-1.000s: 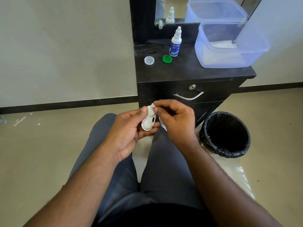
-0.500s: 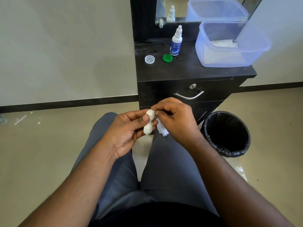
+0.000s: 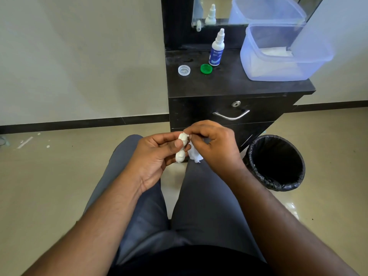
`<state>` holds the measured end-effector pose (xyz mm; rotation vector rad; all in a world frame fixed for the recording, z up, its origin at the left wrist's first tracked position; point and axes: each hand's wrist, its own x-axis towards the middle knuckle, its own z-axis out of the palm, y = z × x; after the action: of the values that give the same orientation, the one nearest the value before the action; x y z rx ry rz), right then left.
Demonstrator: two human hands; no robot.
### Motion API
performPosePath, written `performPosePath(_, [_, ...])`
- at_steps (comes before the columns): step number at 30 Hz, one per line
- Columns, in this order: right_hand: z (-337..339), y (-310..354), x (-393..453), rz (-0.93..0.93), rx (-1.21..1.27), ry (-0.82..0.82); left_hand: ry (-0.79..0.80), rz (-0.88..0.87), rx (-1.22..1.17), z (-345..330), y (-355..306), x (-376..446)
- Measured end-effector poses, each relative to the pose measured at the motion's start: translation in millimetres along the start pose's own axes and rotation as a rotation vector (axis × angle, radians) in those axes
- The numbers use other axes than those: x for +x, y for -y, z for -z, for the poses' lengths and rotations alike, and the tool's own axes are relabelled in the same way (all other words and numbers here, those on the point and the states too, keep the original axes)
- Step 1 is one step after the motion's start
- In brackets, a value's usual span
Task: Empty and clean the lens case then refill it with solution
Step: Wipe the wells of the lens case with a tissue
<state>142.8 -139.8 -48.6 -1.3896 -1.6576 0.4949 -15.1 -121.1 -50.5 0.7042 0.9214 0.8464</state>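
Lens case (image 3: 181, 148): we are gripping it upright in left hand (image 3: 157, 156); right hand (image 3: 213, 144) is pinching tissue (image 3: 194, 154) just beside.

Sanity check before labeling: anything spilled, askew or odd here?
Nothing spilled or damaged. The two caps lie loose on the cabinet top by the upright solution bottle, as expected mid-clean.

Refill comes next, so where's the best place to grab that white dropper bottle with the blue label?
Grip the white dropper bottle with the blue label around its wider labelled body, coming from the front. It stands upright, its nozzle is narrow, and the green cap lies just before it.
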Motion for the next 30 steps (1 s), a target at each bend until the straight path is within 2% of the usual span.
performPosePath(7, [-1.1, -1.6, -2.5, 0.071, -0.067, 0.021, 0.0, -0.023, 0.01, 1.5, 2.0, 1.8])
performPosePath(10, [-0.4, -3.4, -3.2, 0.041, -0.066, -0.008, -0.003, -0.026, 0.017, 0.6, 2.9, 1.2])
performPosePath(14, [-3.9, 0.3, -6.1, 0.109, -0.034, -0.037, -0.021, -0.032, 0.018, 0.5, 3.9, 2.0])
performPosePath(19, [-4.6, -2.4, -3.6, -0.042, -0.015, -0.031, -0.029, -0.034, 0.029, 1.8, 3.4, 1.9])
performPosePath(23, [-5.3, 2.8, -4.0, 0.043, 0.001, -0.023, -0.025, -0.037, 0.011, 4.1, 5.6, 3.7])
performPosePath(27, [-5.0, 0.1, -2.3, -0.035, -0.029, 0.0, -0.017, -0.038, -0.009, 4.6, 7.4, 4.5])
performPosePath(30, [-7.1, 3.7, -5.5, 0.041, -0.037, -0.026, -0.013, -0.055, -0.027, 5.2, 8.2, 4.3])
